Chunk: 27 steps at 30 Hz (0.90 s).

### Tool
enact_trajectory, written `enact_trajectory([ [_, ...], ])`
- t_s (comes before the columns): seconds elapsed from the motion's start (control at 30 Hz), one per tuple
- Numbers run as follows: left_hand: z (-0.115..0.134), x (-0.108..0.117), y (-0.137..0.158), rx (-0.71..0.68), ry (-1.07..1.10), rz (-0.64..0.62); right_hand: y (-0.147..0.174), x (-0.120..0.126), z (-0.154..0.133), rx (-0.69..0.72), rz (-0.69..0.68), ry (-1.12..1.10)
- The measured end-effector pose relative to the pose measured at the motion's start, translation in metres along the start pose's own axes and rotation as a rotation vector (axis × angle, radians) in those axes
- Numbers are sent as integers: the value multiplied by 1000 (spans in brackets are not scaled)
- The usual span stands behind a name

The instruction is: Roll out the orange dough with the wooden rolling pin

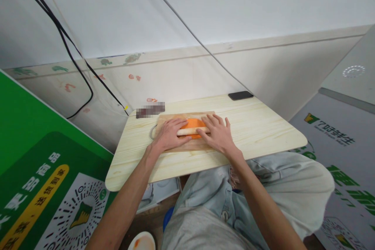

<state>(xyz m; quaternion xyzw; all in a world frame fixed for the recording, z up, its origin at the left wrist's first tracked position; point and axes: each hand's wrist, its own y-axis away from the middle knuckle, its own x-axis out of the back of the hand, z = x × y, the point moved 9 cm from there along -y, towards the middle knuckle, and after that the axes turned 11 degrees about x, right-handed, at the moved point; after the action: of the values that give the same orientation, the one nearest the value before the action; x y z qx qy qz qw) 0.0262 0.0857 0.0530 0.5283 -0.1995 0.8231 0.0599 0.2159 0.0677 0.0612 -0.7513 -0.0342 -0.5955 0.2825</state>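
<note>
A wooden rolling pin (191,131) lies across a flat sheet of orange dough (197,124) on a wooden cutting board (190,147). My left hand (170,134) is on the pin's left end, fingers over the far side and thumb along the near side. At the right end, my right hand (218,134) holds the pin, with its thumb across it and its fingers reaching past it. Both palms hide the pin's ends. A metal ring handle (152,131) sticks out at the board's left edge.
The board rests on a pale wooden table (258,125) against the wall. A black phone (240,95) lies at the back right, and a blurred-out item (150,109) at the back left. Cables (190,29) hang along the wall. Below left is a stained white plate (142,241).
</note>
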Motion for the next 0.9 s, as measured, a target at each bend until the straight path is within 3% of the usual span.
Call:
enact_trajectory([
  [0.13, 0, -1, -1, 13, -6, -10, 2, -2, -1, 69, -63, -11],
  [0.9, 3, 2, 0, 79, -42, -23, -3, -4, -4, 47, -85, -64],
])
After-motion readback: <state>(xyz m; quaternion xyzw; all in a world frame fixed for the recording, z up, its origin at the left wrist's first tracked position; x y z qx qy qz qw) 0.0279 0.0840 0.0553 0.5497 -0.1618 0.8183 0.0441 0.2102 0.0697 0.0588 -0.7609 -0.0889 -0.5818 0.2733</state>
